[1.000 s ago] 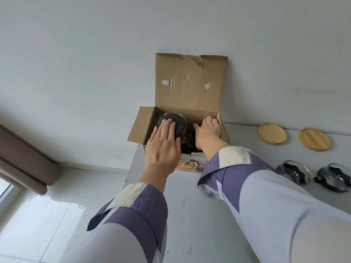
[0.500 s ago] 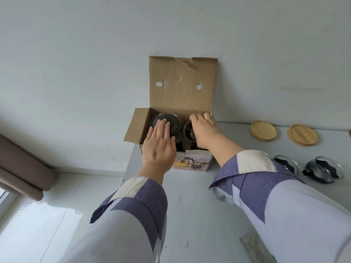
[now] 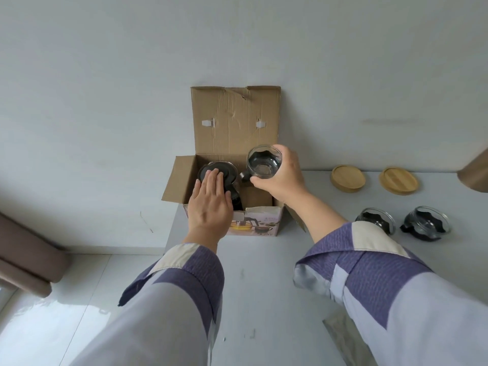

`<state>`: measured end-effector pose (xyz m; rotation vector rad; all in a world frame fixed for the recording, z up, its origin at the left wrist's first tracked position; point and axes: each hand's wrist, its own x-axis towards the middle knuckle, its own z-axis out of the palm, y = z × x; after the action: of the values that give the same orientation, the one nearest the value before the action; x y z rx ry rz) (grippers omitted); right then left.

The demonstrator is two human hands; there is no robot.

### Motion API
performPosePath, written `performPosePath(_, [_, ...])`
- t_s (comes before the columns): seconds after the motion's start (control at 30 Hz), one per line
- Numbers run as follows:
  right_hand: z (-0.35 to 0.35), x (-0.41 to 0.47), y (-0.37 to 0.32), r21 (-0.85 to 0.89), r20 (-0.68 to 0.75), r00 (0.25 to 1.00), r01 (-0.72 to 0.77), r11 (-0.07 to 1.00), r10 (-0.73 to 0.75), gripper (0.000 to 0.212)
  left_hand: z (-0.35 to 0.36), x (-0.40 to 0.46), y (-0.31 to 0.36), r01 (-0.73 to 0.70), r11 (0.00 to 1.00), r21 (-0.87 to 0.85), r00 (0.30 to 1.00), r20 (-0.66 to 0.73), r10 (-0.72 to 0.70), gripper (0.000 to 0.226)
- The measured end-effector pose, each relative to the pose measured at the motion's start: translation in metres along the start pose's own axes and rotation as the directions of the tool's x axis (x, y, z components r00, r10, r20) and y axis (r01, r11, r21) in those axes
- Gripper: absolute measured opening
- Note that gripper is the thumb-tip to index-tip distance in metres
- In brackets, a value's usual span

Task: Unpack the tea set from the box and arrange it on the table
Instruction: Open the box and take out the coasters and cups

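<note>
The cardboard box (image 3: 232,180) sits open at the far left of the tabletop (image 3: 264,286), its lid up against the white wall (image 3: 105,75). Inside on the left is a dark teapot (image 3: 219,171). The left hand (image 3: 210,207) rests flat on the teapot's lid, fingers straight. The right hand (image 3: 280,178) holds a glass cup (image 3: 264,161) just above the box, fingers curled round it. On the right, two more glass cups (image 3: 375,220) stand near, with two wooden coasters (image 3: 348,178) behind them. The floor (image 3: 66,299) is white tile.

Teapot (image 3: 221,173) body behind left hand (image 3: 210,207); brown object (image 3: 475,175) cut off at right edge.
</note>
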<state>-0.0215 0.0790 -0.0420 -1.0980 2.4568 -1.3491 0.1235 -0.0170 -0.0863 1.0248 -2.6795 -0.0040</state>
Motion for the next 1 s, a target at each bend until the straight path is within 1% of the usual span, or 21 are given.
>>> performPosePath(0.2, [0.011, -0.011, 0.003, 0.061, -0.074, 0.992, -0.099, 0.993, 0.103, 0.082, 0.001, -0.001, 0.000, 0.001, 1.000, 0.006, 1.000, -0.004, -0.001, 0.054])
performPosePath(0.3, [0.017, -0.014, 0.003, 0.072, -0.115, 0.988, -0.092, 0.993, 0.100, 0.082, 0.000, -0.002, 0.001, 0.007, 1.000, 0.008, 1.000, -0.005, -0.006, 0.053])
performPosePath(0.37, [0.017, -0.015, 0.003, 0.113, -0.132, 0.987, -0.077, 0.991, 0.092, 0.082, -0.001, -0.003, 0.001, 0.002, 1.000, 0.014, 1.000, 0.015, -0.003, 0.054])
performPosePath(0.43, [0.014, -0.016, 0.003, 0.144, -0.124, 0.988, -0.073, 0.987, 0.091, 0.082, -0.004, -0.002, -0.001, -0.008, 1.000, 0.006, 0.999, 0.045, 0.008, 0.054])
performPosePath(0.53, [0.002, -0.019, 0.005, 0.124, -0.105, 0.991, -0.076, 0.989, 0.089, 0.083, -0.011, 0.000, 0.001, 0.004, 1.000, 0.001, 0.994, 0.107, -0.004, 0.056])
performPosePath(0.6, [-0.010, -0.022, 0.007, 0.158, -0.098, 0.991, -0.077, 0.984, 0.094, 0.083, -0.016, -0.002, 0.009, 0.010, 1.000, 0.018, 0.993, 0.114, -0.012, 0.056])
performPosePath(0.73, [-0.042, -0.032, 0.018, 0.189, -0.128, 0.985, -0.088, 0.978, 0.113, 0.081, -0.024, -0.013, 0.044, -0.039, 0.999, 0.009, 0.998, 0.056, 0.038, 0.055])
performPosePath(0.83, [-0.071, -0.047, 0.036, 0.164, -0.155, 0.975, -0.133, 0.978, 0.158, 0.081, -0.026, -0.025, 0.085, -0.095, 0.995, -0.039, 0.995, 0.031, 0.097, 0.054])
performPosePath(0.9, [-0.093, -0.061, 0.052, 0.139, -0.173, 0.967, -0.166, 0.976, 0.189, 0.081, -0.021, -0.038, 0.114, -0.149, 0.988, -0.050, 0.987, 0.053, 0.151, 0.055])
performPosePath(1.0, [-0.130, -0.085, 0.077, 0.109, -0.207, 0.947, -0.226, 0.968, 0.244, 0.080, -0.007, -0.063, 0.154, -0.206, 0.977, -0.049, 0.969, 0.125, 0.211, 0.057])
